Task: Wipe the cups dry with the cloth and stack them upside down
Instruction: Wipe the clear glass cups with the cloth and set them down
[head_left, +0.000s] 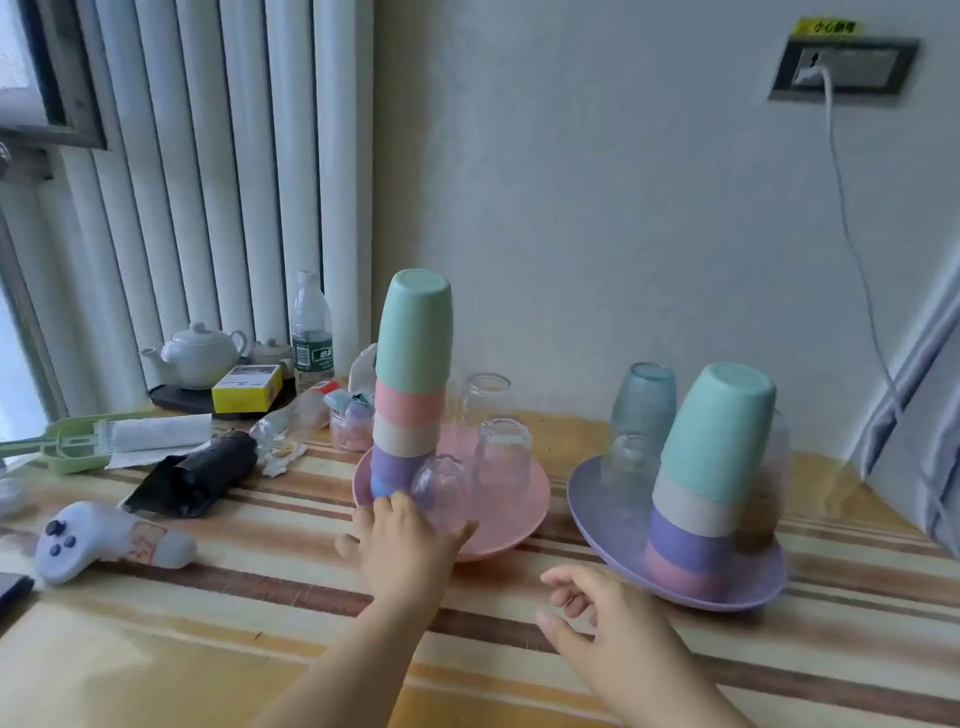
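Left hand at the pink plate, reaching for a glass; no cloth in sight.

Your left hand (402, 540) rests its spread fingers on the pink plate (511, 525), touching the nearest upturned glass (441, 488); your right hand (597, 608) hovers loosely curled, holding nothing. The tall stack (413, 374) stands just behind that glass: nudge it while lifting, and it could topple onto the counter (260, 649).

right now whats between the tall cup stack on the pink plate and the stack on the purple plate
In the head view, two upside-down clear glasses on the pink plate, then bare striped tablecloth, lie between the tall cup stack and the shorter stack on the purple plate.
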